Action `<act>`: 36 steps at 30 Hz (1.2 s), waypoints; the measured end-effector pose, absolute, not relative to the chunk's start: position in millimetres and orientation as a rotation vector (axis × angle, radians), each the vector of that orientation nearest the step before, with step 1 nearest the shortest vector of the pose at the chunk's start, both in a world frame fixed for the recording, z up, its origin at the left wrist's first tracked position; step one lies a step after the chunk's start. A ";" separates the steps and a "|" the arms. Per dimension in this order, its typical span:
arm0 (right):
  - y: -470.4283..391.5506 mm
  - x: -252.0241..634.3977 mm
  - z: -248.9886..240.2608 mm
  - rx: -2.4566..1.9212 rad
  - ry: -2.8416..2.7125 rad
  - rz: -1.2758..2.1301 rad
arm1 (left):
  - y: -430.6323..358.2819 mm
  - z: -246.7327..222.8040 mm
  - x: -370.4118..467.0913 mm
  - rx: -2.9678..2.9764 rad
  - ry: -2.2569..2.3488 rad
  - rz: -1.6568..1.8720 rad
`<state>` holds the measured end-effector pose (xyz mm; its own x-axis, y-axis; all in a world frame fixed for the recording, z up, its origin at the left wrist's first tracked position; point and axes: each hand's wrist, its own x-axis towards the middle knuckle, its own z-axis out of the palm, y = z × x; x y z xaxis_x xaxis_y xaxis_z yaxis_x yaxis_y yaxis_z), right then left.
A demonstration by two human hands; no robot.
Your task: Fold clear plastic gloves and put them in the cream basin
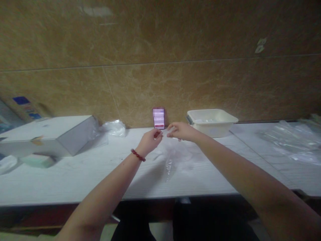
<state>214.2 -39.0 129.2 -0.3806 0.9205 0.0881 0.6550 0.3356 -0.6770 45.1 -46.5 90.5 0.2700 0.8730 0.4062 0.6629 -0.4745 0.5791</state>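
Observation:
My left hand [150, 140], below a red beaded bracelet, is closed with its fingertips pinched on a small clear plastic piece. Close beside it, my right hand [182, 131] has its fingers curled around a thin translucent piece whose kind I cannot make out. Both hands are raised over the middle of the white table, nearly meeting. Under them lie clear plastic bags [169, 167], partly hidden by the hands. Just beyond, a phone [158, 118] with its screen lit leans against the wall.
A cream plastic basin [213, 130] with clear pieces inside stands right of my hands. A white box [47, 135], a pale green block [40, 160] and a crumpled clear bag [114, 128] are on the left. More clear plastic bags [293, 140] lie far right on the table [95, 180].

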 end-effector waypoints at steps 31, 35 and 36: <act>-53.4 217.1 145.6 -1.397 -2.002 0.867 | -44.2 94.6 18.7 2.005 1.378 1.343; -60.5 216.0 147.4 -1.388 -1.846 1.094 | -50.4 88.5 27.4 1.998 1.381 1.449; -61.5 215.1 146.4 -1.364 -1.806 1.150 | -52.8 87.5 31.4 1.977 1.360 1.462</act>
<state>215.1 -61.5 146.4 -0.2972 0.9540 -0.0402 0.4403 0.0995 -0.8923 31.4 -52.8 87.5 0.0177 0.8321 0.5544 0.4926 -0.4897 0.7194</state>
